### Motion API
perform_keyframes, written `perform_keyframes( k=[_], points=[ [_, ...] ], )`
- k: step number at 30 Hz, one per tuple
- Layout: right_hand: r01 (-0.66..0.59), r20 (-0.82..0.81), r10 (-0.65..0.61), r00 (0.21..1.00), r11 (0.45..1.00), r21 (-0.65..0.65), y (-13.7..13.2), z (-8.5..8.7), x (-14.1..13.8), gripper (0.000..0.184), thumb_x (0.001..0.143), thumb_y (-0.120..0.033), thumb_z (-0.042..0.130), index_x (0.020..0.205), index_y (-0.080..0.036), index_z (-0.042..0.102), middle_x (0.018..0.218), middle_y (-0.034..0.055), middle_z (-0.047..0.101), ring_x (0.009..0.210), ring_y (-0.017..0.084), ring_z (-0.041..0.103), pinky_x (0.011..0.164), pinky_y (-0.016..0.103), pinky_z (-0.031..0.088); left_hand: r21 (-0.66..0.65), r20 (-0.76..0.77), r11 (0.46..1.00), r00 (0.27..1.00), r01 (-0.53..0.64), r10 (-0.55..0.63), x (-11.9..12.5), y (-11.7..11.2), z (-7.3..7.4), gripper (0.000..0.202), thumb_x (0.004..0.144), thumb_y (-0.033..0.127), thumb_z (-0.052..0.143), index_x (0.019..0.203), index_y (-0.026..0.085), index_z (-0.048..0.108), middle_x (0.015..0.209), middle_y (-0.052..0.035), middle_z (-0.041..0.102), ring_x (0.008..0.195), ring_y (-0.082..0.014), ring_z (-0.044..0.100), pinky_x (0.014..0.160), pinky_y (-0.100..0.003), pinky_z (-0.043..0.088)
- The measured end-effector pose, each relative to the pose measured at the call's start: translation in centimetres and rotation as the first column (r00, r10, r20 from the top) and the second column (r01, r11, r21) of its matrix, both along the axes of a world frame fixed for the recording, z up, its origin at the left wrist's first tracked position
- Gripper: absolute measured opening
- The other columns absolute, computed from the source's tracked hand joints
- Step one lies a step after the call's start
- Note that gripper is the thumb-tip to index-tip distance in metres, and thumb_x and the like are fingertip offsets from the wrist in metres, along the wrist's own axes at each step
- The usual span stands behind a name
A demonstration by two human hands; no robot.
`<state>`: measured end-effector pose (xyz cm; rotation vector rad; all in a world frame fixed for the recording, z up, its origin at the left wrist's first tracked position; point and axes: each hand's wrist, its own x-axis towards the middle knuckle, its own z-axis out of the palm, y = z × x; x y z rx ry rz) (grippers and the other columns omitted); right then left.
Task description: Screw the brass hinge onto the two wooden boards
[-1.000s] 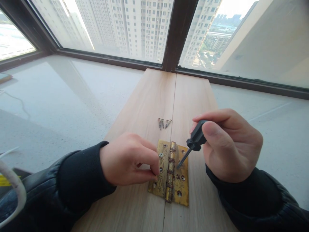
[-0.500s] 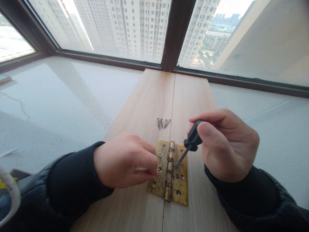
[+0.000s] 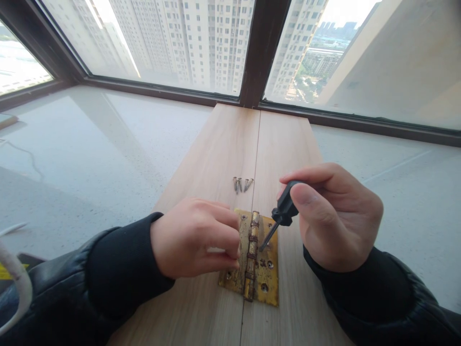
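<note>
A worn brass hinge [image 3: 271, 276] lies unfolded across the seam between two pale wooden boards [image 3: 230, 139]. My left hand [image 3: 196, 240] is over its left leaf, thumb and fingertips pinched together; whatever they hold, if anything, is hidden. That hand covers most of the left leaf's holes, though a screw head shows near the top. In my right hand [image 3: 334, 221] is a black-handled screwdriver [image 3: 285, 209], gripped by the handle. Its shaft slants down to the left, with the tip above the right leaf, near the knuckle. Several loose screws [image 3: 239, 185] lie beyond the hinge.
The boards rest on a speckled white sill [image 3: 144, 129] and reach the dark window frame [image 3: 248, 91]. A white cable [image 3: 18, 283] curves at the lower left, by a dark object with a yellow patch. Something wooden [image 3: 6, 120] sits at the far left edge.
My left hand has shifted slightly right, now covering holes and a screw head that showed before. The right hand and screwdriver stay nearly in place.
</note>
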<state>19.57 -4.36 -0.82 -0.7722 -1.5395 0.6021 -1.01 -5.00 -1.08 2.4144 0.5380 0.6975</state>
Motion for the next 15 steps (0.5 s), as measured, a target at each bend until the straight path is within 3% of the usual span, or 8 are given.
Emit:
perform_keyframes(
  k=[15],
  points=[
    [-0.001, 0.013, 0.001, 1.0, 1.0, -0.002, 0.0, -0.2, 0.1, 0.013, 0.089, -0.03, 0.068, 0.087, -0.017, 0.069, 0.07, -0.0016, 0.063, 0.057, 0.009, 0.058, 0.049, 0.022, 0.046, 0.08, -0.015, 0.997, 1.0, -0.017, 0.019, 0.9, 0.0, 0.1, 0.017, 0.087, 0.02, 0.062, 0.072, 0.017, 0.069, 0.075, -0.0002, 0.067, 0.065, -0.0101, 0.051, 0.057, -0.024, 0.039]
  ],
)
